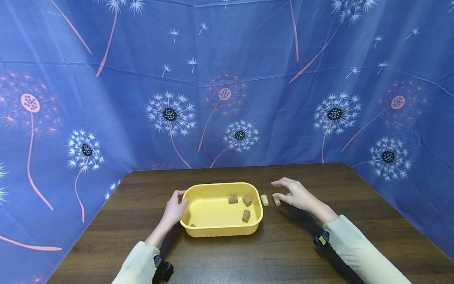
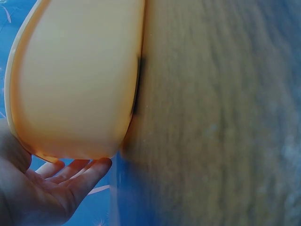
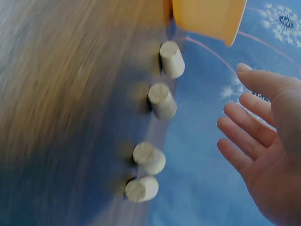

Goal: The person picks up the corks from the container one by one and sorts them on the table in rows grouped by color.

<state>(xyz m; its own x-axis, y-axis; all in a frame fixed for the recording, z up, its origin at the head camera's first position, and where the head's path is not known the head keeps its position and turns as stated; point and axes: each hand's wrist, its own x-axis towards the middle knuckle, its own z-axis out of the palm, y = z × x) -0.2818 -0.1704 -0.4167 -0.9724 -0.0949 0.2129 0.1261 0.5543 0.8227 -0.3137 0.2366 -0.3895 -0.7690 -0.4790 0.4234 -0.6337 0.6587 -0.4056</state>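
A yellow plastic tub (image 1: 221,232) with rounded corners stands on the table, holding several brown corks (image 1: 246,215). My left hand (image 1: 174,208) grips its left end, thumb at the rim; in the left wrist view the fingers (image 2: 91,176) lie against the outer wall. Right of the tub, my right hand (image 1: 296,194) hovers with parted, slightly bent fingers and nothing between them. Beneath and beside it are pale corks (image 1: 264,200). The right wrist view shows several standing in a row, the closest cork (image 3: 172,59) near the tub; the hand is apart from them.
A dark wood-grain table (image 1: 227,260) carries everything. Behind it hangs a blue cloth (image 1: 276,98) printed with dandelions, close to the table's back edge. Small black cameras (image 1: 322,240) are strapped at both wrists, over pale sleeves.
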